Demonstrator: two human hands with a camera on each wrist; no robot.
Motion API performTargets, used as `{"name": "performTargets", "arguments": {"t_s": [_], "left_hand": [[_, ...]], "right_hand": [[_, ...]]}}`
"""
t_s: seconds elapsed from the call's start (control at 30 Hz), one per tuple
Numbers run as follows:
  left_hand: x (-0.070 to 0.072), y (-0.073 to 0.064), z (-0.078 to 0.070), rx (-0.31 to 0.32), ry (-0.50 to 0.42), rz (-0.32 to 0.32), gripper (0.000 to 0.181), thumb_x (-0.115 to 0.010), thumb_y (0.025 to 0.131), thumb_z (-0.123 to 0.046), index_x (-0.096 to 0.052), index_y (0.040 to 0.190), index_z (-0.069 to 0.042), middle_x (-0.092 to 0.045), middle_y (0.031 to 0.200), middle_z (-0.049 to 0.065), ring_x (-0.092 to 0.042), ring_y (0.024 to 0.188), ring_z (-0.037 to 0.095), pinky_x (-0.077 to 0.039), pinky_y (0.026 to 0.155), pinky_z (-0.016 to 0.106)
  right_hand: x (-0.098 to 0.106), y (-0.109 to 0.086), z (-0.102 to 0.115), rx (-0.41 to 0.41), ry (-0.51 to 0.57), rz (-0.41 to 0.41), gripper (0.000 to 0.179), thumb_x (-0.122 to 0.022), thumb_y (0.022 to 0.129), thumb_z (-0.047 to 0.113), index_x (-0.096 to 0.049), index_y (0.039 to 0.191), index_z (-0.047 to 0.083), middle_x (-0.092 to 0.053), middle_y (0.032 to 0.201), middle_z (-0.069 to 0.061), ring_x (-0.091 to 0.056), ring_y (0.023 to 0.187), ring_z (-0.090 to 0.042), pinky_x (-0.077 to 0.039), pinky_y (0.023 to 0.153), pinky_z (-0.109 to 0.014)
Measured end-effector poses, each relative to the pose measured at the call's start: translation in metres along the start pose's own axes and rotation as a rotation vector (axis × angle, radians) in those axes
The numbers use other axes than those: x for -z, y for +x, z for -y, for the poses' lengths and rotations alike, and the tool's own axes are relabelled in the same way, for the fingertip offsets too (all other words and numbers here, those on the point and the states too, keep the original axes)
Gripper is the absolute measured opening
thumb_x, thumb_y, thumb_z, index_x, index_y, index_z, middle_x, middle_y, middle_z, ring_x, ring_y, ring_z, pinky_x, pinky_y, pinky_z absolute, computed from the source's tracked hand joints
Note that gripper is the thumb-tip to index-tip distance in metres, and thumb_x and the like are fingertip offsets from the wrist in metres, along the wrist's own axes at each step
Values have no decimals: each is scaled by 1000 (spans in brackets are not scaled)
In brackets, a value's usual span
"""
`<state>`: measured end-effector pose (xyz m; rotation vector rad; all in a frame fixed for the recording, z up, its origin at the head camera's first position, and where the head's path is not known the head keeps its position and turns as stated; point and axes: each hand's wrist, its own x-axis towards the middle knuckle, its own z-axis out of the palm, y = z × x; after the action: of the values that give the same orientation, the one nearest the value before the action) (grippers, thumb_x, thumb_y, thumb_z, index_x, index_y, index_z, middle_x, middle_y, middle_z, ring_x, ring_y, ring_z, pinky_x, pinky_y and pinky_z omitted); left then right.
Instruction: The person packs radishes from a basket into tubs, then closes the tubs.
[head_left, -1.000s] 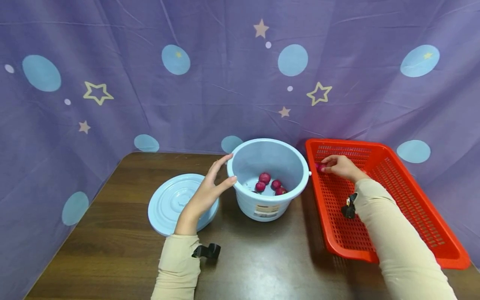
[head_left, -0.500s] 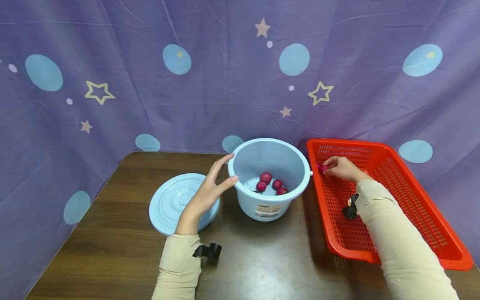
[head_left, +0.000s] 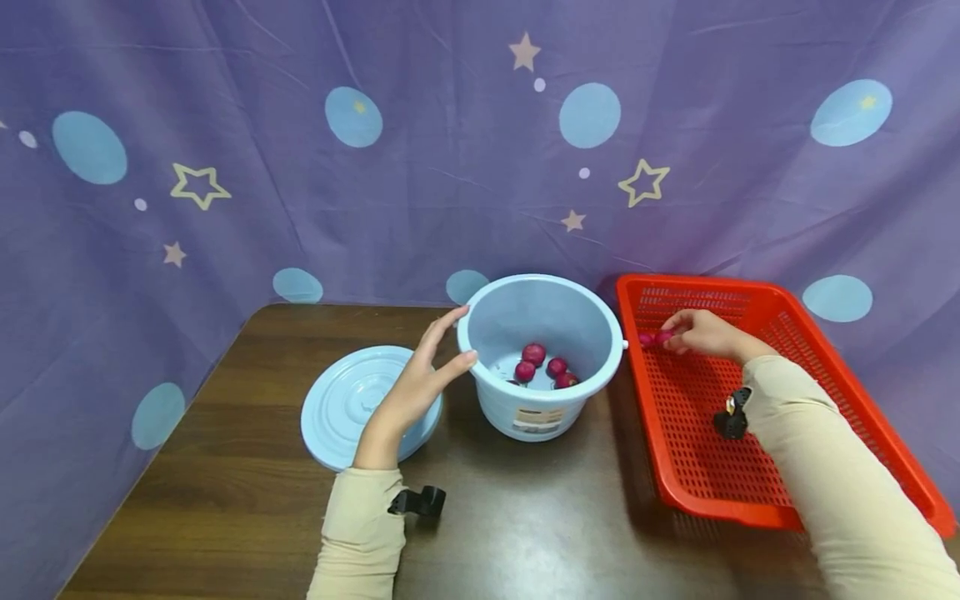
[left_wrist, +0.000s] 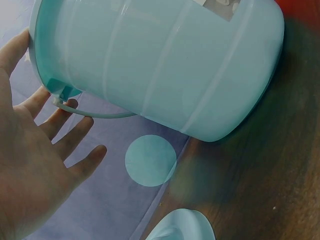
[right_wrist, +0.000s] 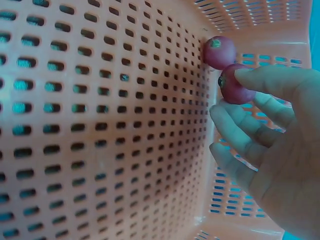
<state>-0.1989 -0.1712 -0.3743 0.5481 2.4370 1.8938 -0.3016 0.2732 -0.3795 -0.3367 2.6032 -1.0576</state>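
Observation:
My right hand [head_left: 708, 335] pinches a radish [right_wrist: 235, 85] between thumb and fingers, inside the red basket [head_left: 697, 511]. Another radish [right_wrist: 220, 52] lies in the basket right beside the pinched one. My left hand [head_left: 411, 392] has its fingers spread, with thumb and index finger touching the rim of the light blue bucket [head_left: 498, 417]. In the left wrist view, several of its fingers extend near the bucket's handle [left_wrist: 110, 115]. Several radishes, one of them a larger radish [head_left: 533, 354], lie on the bucket's floor.
A light blue lid [head_left: 337, 408] lies on the wooden table [head_left: 217, 467], left of the bucket and partly behind my left forearm. A purple curtain [head_left: 465, 200] with stars and dots hangs behind the table. The basket stands to the bucket's right.
My right hand has shifted slightly to the right in the basket with the radish, and the other radish shows more plainly beside it. The left hand stays at the bucket's rim.

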Motion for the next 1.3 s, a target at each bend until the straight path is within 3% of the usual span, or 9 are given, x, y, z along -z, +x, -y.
{"name": "performTargets", "arguments": {"t_s": [0.33,0.5,0.8,1.07,1.3], "left_hand": [[1,-1,-1,8,-9,8,63,-63,96,-39,-34,151,-39,-23,158,-7,-16,146,17,-15,114,61],[1,0,0,0,-8,12,62,-62,96,-38,-34,151,-39,-23,158,-7,-15,146,16,-14,114,61],[2,2,0,-12,-8,5,61,-62,97,-37,-35,151,-38,-25,157,-8,-16,146,15,-15,114,60],[3,3,-1,-14,-10,3,62,-62,96,-37,-35,152,-35,-25,157,-6,-17,146,18,-16,114,59],[2,0,1,-3,-3,13,62,-62,96,-38,-34,152,-36,-25,157,-6,-19,145,18,-18,114,60]], "right_hand": [[10,-12,7,14,-91,-20,31,-65,92,7,-57,113,-14,-68,95,-15,-67,81,-27,-55,77,-41],[12,-19,14,39,-105,-37,28,-64,91,5,-58,112,-12,-69,94,-14,-67,82,-25,-55,76,-37],[14,-34,48,140,-260,-91,21,-70,90,9,-65,108,1,-69,96,-6,-59,87,-21,-47,78,-36],[14,-55,75,175,-239,-108,23,-69,93,16,-65,112,5,-69,102,-6,-62,93,-23,-50,81,-37],[8,-69,81,253,-159,-179,25,-70,94,23,-67,115,9,-69,103,-6,-63,92,-16,-49,79,-22]]}}
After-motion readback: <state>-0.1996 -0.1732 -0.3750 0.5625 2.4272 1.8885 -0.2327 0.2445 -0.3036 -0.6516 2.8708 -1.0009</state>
